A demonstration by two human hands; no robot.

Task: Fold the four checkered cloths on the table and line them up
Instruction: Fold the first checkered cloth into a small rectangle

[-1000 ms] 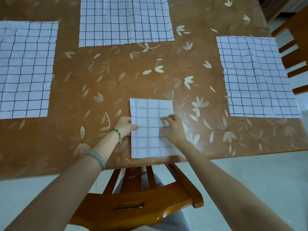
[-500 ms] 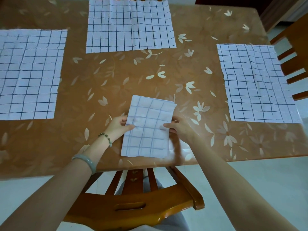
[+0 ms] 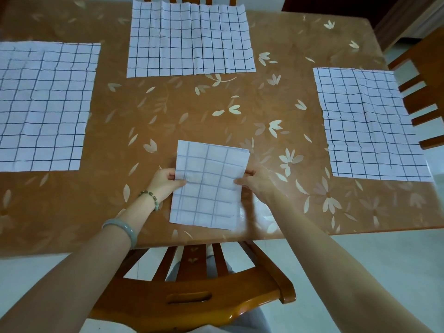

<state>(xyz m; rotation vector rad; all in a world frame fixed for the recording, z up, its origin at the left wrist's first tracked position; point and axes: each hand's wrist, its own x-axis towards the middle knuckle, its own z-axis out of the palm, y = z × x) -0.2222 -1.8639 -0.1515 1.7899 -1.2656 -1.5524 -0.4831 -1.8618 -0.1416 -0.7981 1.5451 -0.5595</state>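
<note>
A folded white checkered cloth (image 3: 209, 186) lies tilted near the table's front edge, in the middle. My left hand (image 3: 165, 180) pinches its left edge, thumb on top. My right hand (image 3: 254, 182) pinches its right edge. Three more checkered cloths lie spread flat: the left cloth (image 3: 43, 106), the far cloth (image 3: 189, 39) and the right cloth (image 3: 370, 123).
The brown table (image 3: 192, 111) has a leaf-patterned cover. A wooden chair back (image 3: 192, 296) stands right in front of me under the front edge. Another wooden chair (image 3: 422, 92) stands at the right side, and a third chair's top shows behind the far cloth.
The folded cloth has been taken by both side edges, turned slightly clockwise and shifted a little away from the front edge. My view has tilted up, showing more of the far table.
</note>
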